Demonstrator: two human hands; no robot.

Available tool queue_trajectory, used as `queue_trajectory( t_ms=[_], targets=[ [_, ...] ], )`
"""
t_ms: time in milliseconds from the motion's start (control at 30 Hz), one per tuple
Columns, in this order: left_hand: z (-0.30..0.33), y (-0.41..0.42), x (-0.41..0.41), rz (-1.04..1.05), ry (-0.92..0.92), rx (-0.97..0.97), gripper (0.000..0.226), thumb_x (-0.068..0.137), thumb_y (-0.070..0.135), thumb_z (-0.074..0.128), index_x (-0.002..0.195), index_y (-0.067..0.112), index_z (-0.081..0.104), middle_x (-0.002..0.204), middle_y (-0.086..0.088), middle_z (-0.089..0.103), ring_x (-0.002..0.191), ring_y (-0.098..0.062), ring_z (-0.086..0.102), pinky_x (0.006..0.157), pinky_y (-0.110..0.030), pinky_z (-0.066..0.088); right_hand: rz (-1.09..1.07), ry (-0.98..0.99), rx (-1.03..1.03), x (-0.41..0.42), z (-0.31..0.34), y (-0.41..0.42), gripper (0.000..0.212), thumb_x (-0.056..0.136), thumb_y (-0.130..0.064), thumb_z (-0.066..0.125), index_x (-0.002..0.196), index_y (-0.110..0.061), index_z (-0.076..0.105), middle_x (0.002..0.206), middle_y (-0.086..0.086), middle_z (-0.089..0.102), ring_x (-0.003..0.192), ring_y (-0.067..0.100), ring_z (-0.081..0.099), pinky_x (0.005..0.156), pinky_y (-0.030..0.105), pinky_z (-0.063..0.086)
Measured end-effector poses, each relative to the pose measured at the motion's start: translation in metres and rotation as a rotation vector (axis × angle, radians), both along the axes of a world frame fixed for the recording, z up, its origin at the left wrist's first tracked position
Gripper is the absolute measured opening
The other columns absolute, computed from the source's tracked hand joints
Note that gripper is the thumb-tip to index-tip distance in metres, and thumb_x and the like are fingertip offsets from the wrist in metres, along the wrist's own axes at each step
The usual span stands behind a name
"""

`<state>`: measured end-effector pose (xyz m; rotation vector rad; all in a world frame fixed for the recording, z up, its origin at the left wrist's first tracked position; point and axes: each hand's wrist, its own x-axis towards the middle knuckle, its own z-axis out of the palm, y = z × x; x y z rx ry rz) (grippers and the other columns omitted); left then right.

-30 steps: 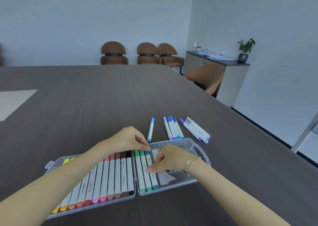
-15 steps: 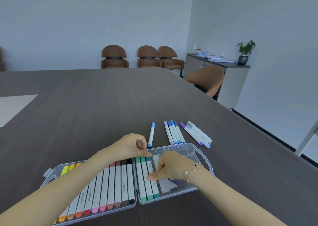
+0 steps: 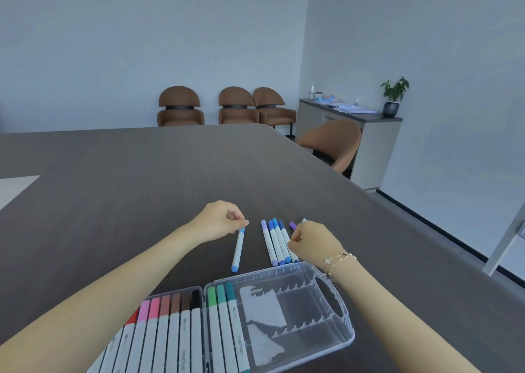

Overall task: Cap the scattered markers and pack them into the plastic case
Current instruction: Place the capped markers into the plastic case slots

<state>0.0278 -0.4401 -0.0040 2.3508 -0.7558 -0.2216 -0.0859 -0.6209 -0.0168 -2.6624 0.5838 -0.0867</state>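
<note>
Fingers of the left hand curl at the far cap of a lone light-blue marker, pinching its tip while the barrel lies on the tabletop. The right hand is curled over the purple and white markers to the right of a row of four blue and lilac markers; its fingertips are turned away, so whether it grips one cannot be told. Nearer the person lies the open clear plastic case. Its right half holds three green and teal markers, the rest showing bare slots and a whitish label residue. The left half holds a row from red through pinks and browns to black, partly hidden by the left forearm and cut off at the lower edge. Barrels read "marker"; smaller print is illegible.
</note>
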Motion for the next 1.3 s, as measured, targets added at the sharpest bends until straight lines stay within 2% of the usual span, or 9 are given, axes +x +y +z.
queue_trajectory(
  t_ms=[67,167,300,533,633,800,900,1033,1300],
  targets=[
    [-0.003,-0.019,0.010,0.031,-0.020,0.007,0.014,0.088,0.025,0.063,0.092,0.014,0.070,0.085,0.008,0.063,0.081,-0.006,0.059,0.069,-0.018,0.043,-0.004,0.010,-0.014,0.012,-0.009,-0.004,0.015,0.092,-0.018,0.049,0.084,-0.012,0.060,0.069,-0.002,0.056,0.058,0.012,0.052,0.066,0.019,0.050],
    [-0.015,-0.040,0.022,0.082,-0.045,0.026,0.015,0.089,0.014,0.058,0.094,0.009,0.071,0.098,0.001,0.067,0.091,-0.012,0.060,0.077,-0.021,0.045,0.007,0.035,-0.008,0.024,-0.021,-0.002,0.020,0.090,-0.023,0.053,0.096,-0.008,0.065,0.104,0.006,0.069,0.079,0.019,0.065,0.081,0.028,0.056],
    [-0.031,-0.055,0.030,0.126,-0.126,0.106,0.013,0.088,0.012,0.059,0.096,0.008,0.068,0.102,-0.006,0.066,0.093,-0.017,0.062,0.079,-0.024,0.051,-0.004,0.057,-0.081,0.032,-0.026,0.000,0.023,0.092,-0.033,0.054,0.103,-0.014,0.060,0.098,0.005,0.066,0.090,0.018,0.066,0.081,0.027,0.055],
    [-0.023,-0.053,0.045,0.184,-0.056,0.148,0.015,0.088,0.020,0.063,0.094,0.008,0.070,0.100,-0.004,0.067,0.086,-0.015,0.061,0.075,-0.023,0.048,0.018,0.069,-0.199,0.033,-0.021,0.005,0.018,0.093,-0.030,0.052,0.103,-0.016,0.055,0.078,0.001,0.050,0.075,0.017,0.052,0.066,0.024,0.042],
    [-0.022,-0.045,0.046,0.217,0.128,0.260,0.027,0.085,0.034,0.068,0.093,0.008,0.068,0.091,-0.007,0.069,0.076,-0.016,0.067,0.067,-0.020,0.055,0.033,0.060,-0.212,0.032,-0.021,0.006,0.026,0.094,-0.031,0.051,0.113,-0.014,0.056,0.088,0.004,0.055,0.078,0.017,0.053,0.072,0.025,0.045],
    [-0.024,-0.046,0.037,0.261,0.190,0.200,0.019,0.084,0.021,0.068,0.093,0.004,0.070,0.080,-0.007,0.071,0.076,-0.018,0.072,0.074,-0.024,0.058,0.001,-0.021,-0.203,0.033,-0.020,0.010,0.031,0.097,-0.038,0.044,0.114,-0.014,0.055,0.100,0.005,0.065,0.078,0.016,0.056,0.070,0.025,0.047],
    [-0.015,-0.050,0.033,0.271,0.246,0.156,0.019,0.085,0.018,0.066,0.097,0.003,0.069,0.085,-0.008,0.072,0.078,-0.017,0.072,0.080,-0.025,0.057,0.010,-0.137,-0.102,0.031,-0.018,0.020,0.040,0.097,-0.043,0.039,0.103,-0.010,0.061,0.088,0.007,0.065,0.084,0.019,0.065,0.078,0.027,0.051],
    [-0.002,-0.054,0.026,0.242,0.287,0.027,0.018,0.085,0.014,0.065,0.099,0.003,0.069,0.096,-0.009,0.071,0.083,-0.018,0.071,0.084,-0.028,0.056,0.093,-0.049,0.177,0.031,-0.014,0.032,0.042,0.095,-0.041,0.046,0.088,-0.006,0.068,0.056,-0.002,0.050,0.052,0.012,0.052,0.060,0.014,0.042],
    [0.015,-0.023,0.000,0.185,0.384,-0.135,0.009,0.087,0.012,0.065,0.094,0.007,0.065,0.095,-0.009,0.068,0.079,-0.015,0.069,0.072,-0.023,0.056,0.146,-0.045,0.475,0.012,-0.001,0.046,0.035,0.092,-0.035,0.055,0.095,-0.003,0.069,0.063,0.000,0.050,0.056,0.010,0.047,0.057,0.014,0.039]
  ],
)
